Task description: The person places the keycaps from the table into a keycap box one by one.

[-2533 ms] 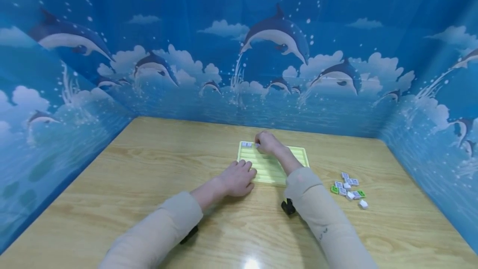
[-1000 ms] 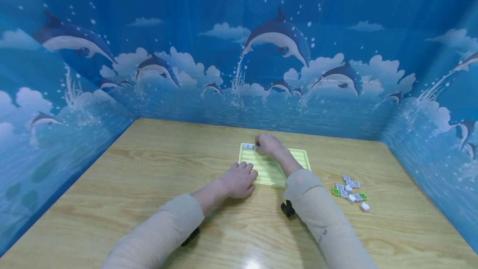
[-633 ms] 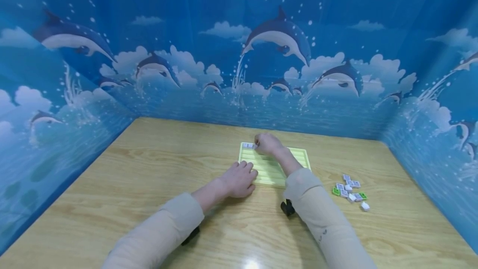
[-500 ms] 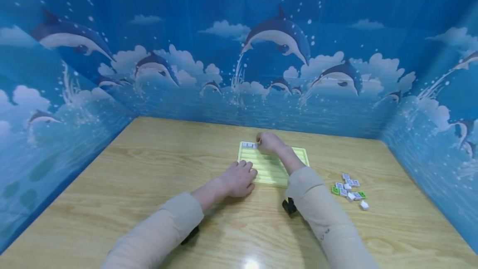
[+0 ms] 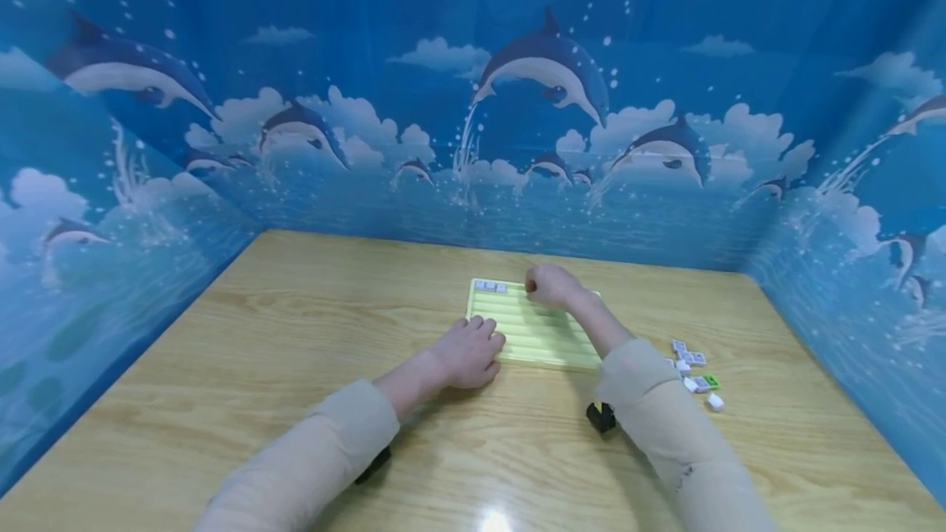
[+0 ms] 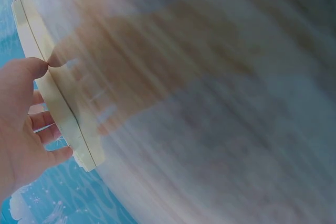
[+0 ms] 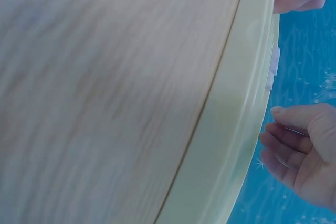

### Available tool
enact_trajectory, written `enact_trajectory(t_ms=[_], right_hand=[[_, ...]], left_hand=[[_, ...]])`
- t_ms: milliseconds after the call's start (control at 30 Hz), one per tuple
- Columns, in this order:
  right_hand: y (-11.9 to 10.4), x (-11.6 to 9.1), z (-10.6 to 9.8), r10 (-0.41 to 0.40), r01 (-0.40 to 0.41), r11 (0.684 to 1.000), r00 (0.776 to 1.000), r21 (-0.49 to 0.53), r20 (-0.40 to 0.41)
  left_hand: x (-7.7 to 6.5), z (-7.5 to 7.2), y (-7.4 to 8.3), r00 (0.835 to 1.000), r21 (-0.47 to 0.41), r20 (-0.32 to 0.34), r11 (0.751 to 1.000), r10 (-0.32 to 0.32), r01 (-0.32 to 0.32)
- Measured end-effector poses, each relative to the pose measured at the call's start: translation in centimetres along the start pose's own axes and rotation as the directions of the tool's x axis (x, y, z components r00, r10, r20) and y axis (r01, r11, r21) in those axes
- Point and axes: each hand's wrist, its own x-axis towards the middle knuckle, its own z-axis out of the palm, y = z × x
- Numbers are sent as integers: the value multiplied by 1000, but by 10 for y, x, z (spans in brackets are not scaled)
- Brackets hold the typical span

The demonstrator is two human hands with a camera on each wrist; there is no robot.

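Observation:
A pale yellow ridged tray (image 5: 543, 337) lies on the table, with three small white tiles (image 5: 490, 286) side by side in its far-left row. My left hand (image 5: 469, 354) holds the tray's near-left part; in the left wrist view its thumb (image 6: 35, 67) is against the outer wall and the fingers reach over the rim. Over the tray's far side, right of the tiles, is my right hand (image 5: 554, 286). In the right wrist view its fingers (image 7: 283, 150) are loosely bent, a gap shows between thumb and fingertips, and nothing is held.
Loose white tiles (image 5: 695, 358) and a green one (image 5: 711, 382) lie in a cluster to the right, partly hidden by the right sleeve (image 5: 665, 409). A single white tile (image 5: 714, 402) lies nearer. A blue dolphin-print curtain (image 5: 473, 212) rises behind the wooden table (image 5: 355, 294).
The third tile now sits beside the other two in the tray. My right hand has let go of it and moved right. My left hand has stayed at the tray.

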Motion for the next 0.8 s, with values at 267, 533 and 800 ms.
enact_trajectory(t_ms=[267,533,800], right_hand=[[0,-31,-6,-3,1,999,1000,-50,-29],[6,-59,-19,-2,1,998,1000,-58,-20],[23,-82,-23,8,-12,996,999,-91,-47]], left_hand=[[-1,-1,1,1000,-15,-5,1000,-3,3],[-2,-1,1,1000,-42,1,999,-10,10],[-2,-3,2,1000,-49,0,999,-9,9]])
